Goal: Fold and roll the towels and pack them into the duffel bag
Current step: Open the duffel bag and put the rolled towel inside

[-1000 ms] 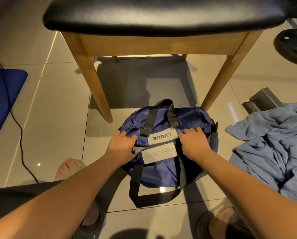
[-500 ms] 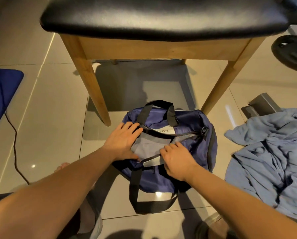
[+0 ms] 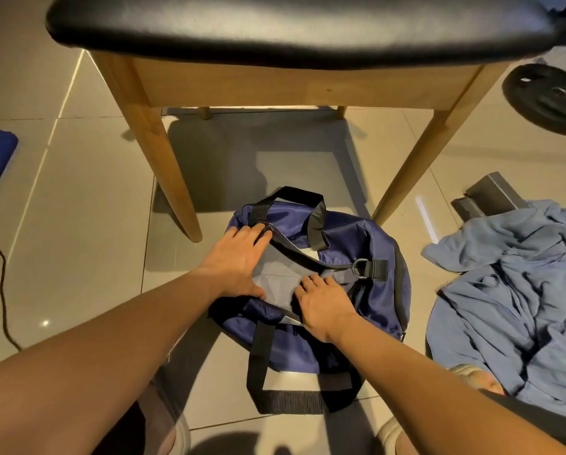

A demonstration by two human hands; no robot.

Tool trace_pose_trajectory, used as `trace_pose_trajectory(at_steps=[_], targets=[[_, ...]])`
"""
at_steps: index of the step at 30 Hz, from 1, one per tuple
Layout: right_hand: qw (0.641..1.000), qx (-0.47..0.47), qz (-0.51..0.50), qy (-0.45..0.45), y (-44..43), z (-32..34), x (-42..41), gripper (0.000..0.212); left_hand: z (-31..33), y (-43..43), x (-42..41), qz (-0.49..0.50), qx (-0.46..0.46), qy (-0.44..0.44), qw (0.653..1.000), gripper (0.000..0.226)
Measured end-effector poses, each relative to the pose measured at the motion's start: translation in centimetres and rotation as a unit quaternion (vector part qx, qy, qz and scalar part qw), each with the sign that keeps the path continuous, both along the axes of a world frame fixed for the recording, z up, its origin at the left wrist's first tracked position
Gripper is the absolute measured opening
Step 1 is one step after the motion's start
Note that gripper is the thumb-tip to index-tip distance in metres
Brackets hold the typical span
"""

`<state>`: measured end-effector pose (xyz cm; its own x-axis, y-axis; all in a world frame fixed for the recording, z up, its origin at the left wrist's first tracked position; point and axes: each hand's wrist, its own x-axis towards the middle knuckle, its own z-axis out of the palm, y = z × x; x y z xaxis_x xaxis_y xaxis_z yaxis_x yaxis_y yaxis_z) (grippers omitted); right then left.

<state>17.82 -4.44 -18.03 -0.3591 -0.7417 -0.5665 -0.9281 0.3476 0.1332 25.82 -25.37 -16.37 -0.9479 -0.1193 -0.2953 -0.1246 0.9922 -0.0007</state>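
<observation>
Fingers (image 3: 250, 234) of my left hand (image 3: 239, 262) are lying straight and spread, pressing flat on the far-left lip of the duffel bag (image 3: 373, 297), with the tips touching the zip edge just beside the far handle (image 3: 288, 197) and the thumb reaching back to the near lip. The fingers (image 3: 311, 282) of my right hand (image 3: 326, 308) are bending down over the near lip onto the grey lining (image 3: 275, 270); whether they are pinching the fabric or only pressing it, I cannot tell. The navy bag is sitting on the tiled floor (image 3: 78, 257) with its mouth gaping between my hands, just in front of the wooden legs of a black-cushioned stool (image 3: 291, 27). Its near handle (image 3: 284, 400) is lying flat on the tiles. The blue-grey towels (image 3: 511, 307) are lying in a crumpled heap on the floor to my right, near the bag but not touching it, one edge covering part of a dark grey block (image 3: 488, 193)
</observation>
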Motion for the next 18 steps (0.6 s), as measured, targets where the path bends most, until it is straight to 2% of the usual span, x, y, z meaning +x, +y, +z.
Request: trace_pose_trajectory(at_steps=[3, 6, 8, 10, 12, 14, 16, 18], targets=[[0.988, 0.144, -0.043, 0.029, 1.1, -0.1, -0.8, 0.052, -0.4, 0.1, 0.5, -0.020, -0.035, 0.005, 0.999, 0.133], [0.976, 0.199, -0.080, 0.034, 3.1, 0.5, -1.0, 0.046, -0.6, 0.8, 0.3, -0.020, -0.035, 0.005, 0.999, 0.136], [0.986, 0.150, -0.054, 0.039, 2.9, 1.6, -0.3, 0.039, -0.7, 1.3, -0.1, -0.025, -0.032, 0.002, 0.999, 0.138], [0.998, 0.037, 0.017, 0.047, 2.0, 2.6, 0.9, 0.033, -0.8, 1.7, 0.0, -0.029, -0.031, 0.003, 0.999, 0.139], [0.990, -0.078, 0.106, 0.059, 1.4, 3.4, 1.5, 0.035, -1.0, 1.6, 0.6, -0.039, -0.031, 0.015, 0.999, 0.137], [0.972, -0.162, 0.136, 0.103, 1.5, 4.3, 0.3, 0.042, -1.3, 1.2, 1.4, -0.050, -0.033, 0.033, 0.998, 0.134], [0.980, -0.128, 0.082, 0.129, 2.9, 4.8, -2.0, 0.051, -1.4, 0.8, 2.0, -0.062, -0.042, 0.043, 0.996, 0.133], [0.991, -0.026, 0.026, 0.128, 5.0, 3.9, -4.3, 0.059, -1.4, 0.7, 2.3, -0.080, -0.055, 0.044, 0.994, 0.131]])
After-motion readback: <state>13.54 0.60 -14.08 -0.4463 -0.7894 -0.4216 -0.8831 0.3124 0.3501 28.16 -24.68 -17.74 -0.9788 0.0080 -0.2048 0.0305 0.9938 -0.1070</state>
